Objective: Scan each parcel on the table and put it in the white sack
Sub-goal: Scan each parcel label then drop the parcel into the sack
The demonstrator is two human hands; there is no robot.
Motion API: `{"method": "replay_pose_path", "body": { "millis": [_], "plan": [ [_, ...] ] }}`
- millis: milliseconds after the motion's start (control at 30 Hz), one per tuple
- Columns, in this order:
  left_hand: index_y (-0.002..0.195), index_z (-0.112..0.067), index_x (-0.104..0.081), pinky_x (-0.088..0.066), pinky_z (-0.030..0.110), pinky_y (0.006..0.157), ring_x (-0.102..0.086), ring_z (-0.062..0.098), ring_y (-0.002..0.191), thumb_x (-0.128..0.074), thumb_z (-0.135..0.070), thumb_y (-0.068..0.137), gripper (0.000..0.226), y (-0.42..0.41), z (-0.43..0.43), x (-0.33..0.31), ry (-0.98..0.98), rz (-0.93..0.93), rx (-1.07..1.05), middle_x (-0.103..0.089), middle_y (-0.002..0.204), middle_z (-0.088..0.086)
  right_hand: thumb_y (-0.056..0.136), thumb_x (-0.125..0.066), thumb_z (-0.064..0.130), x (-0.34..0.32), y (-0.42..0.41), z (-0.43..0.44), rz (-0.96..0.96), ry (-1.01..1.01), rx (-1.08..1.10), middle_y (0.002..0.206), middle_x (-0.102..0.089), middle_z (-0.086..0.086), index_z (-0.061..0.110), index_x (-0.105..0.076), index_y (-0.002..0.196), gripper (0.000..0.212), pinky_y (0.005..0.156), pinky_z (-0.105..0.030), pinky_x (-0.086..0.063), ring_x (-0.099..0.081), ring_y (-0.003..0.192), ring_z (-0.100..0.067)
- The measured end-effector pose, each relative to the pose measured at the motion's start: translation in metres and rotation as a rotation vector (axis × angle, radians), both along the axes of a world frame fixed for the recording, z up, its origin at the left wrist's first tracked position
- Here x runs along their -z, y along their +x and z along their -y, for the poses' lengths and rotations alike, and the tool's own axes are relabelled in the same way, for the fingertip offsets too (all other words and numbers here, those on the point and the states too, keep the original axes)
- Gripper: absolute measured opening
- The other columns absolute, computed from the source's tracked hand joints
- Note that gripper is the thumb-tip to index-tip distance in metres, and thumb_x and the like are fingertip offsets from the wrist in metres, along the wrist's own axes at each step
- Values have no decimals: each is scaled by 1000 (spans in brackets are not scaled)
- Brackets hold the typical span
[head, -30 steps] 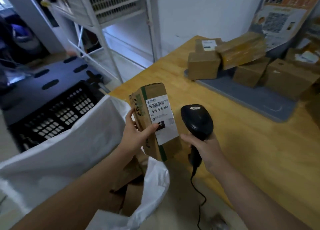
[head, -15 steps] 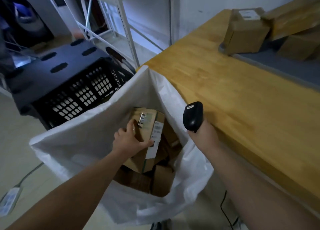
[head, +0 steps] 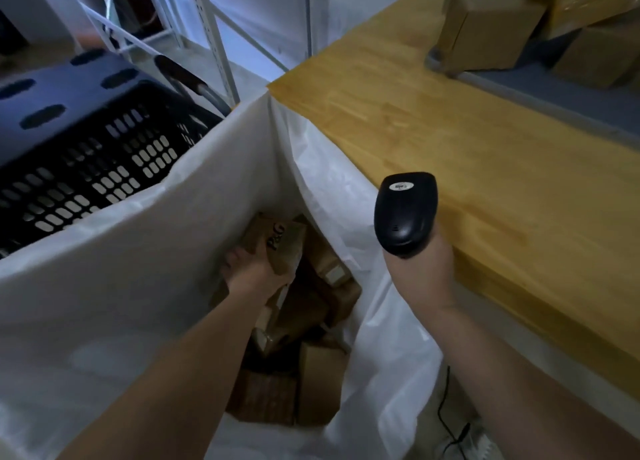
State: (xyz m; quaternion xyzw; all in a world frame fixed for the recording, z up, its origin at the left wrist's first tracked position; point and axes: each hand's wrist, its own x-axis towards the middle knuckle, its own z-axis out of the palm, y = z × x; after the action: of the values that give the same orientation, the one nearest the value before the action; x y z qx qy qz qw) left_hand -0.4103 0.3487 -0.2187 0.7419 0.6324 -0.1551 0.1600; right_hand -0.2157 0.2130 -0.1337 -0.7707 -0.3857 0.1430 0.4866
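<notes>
White sack [head: 138, 269] mouth stands open beside the wooden table [head: 485, 182] corner. Entry from above is possible but narrow: the left forearm and left hand [head: 252, 272], gripping a parcel [head: 280, 248], fill its middle. Cardboard boxes [head: 320, 380] crowd the sack floor (little room shows between them). The right hand [head: 420, 272] with barcode scanner [head: 405, 214] hangs over the sack's table-side wall. A bare wood strip between table edge and grey mat [head: 561, 92] is passable — brown parcels [head: 491, 34] block the mat. A black crate [head: 86, 169] stands just behind the sack's left wall.
</notes>
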Motion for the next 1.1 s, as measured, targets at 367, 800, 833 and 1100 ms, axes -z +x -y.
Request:
{"method": "replay_pose_path", "body": {
  "millis": [367,800,833,1100],
  "plan": [
    [143,-17,-32,-37,45,101,-33,37,130,-53,-48,93,63,15,8,-36,26,188,196,-35,142,16,84,-63,9,-15,13,-2,150,-282,-11,86,-54,0,8,-51,120,38,63,-30,-37,-52,76,-24],
    [146,-14,-33,-35,40,103,-36,32,130,-57,-37,94,63,151,69,-221,137,579,436,-37,142,14,83,-64,12,-147,118,62,89,-362,121,67,-51,5,7,-54,112,32,48,-23,-31,-49,60,-12],
    [146,-13,-33,-35,39,103,-37,32,129,-57,-37,93,63,168,72,-229,141,594,451,-38,141,14,83,-64,14,-155,132,67,104,-365,137,68,-52,5,7,-54,110,30,49,-24,-32,-50,62,-13],
    [145,-14,-34,-37,39,101,-38,32,128,-56,-38,94,61,304,84,-260,172,621,505,-39,140,13,82,-62,14,-193,248,88,135,-315,229,58,-47,3,20,-40,67,27,46,-25,-28,-46,54,-11]
  ]
}}
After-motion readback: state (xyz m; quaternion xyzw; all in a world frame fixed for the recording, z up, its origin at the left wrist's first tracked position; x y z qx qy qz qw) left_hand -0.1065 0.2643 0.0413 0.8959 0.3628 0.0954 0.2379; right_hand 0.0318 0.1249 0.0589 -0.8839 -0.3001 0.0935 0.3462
